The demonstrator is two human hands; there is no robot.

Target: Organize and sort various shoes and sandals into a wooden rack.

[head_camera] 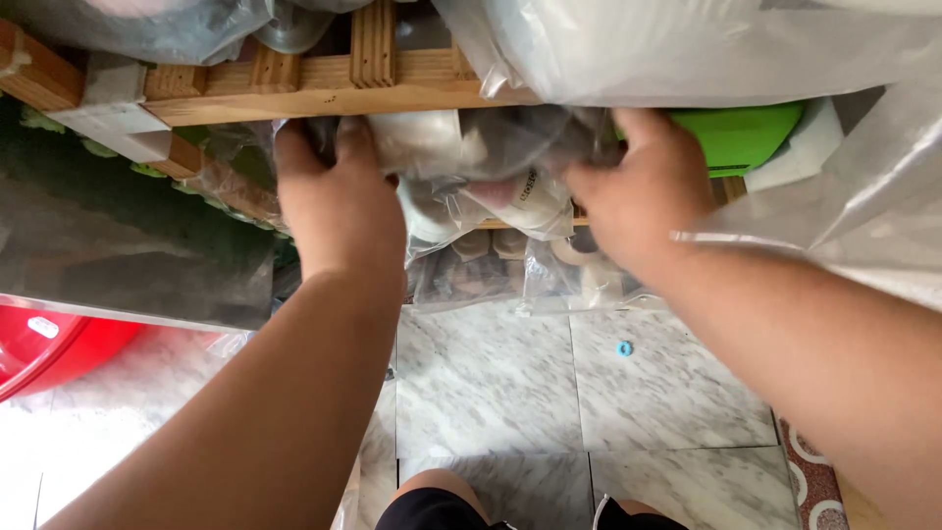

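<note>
Both my hands reach under a wooden shelf (324, 93) and grip a clear plastic bag (481, 177) stuffed with white and dark items. My left hand (339, 201) clutches the bag's left side, fingers curled into the plastic. My right hand (643, 191) grips its right side, fingertips buried in the folds. What the bag holds is blurred by the plastic. More clear bags (510, 270) with pale items sit below it on the lower level.
Large clear plastic bags (706, 49) lie on top of the shelf and hang at right (873, 206). A green plastic item (746, 132) sits behind my right hand. A red tub (54, 348) stands at left on the grey marble floor (491, 383). A small blue bit (624, 347) lies on the tiles.
</note>
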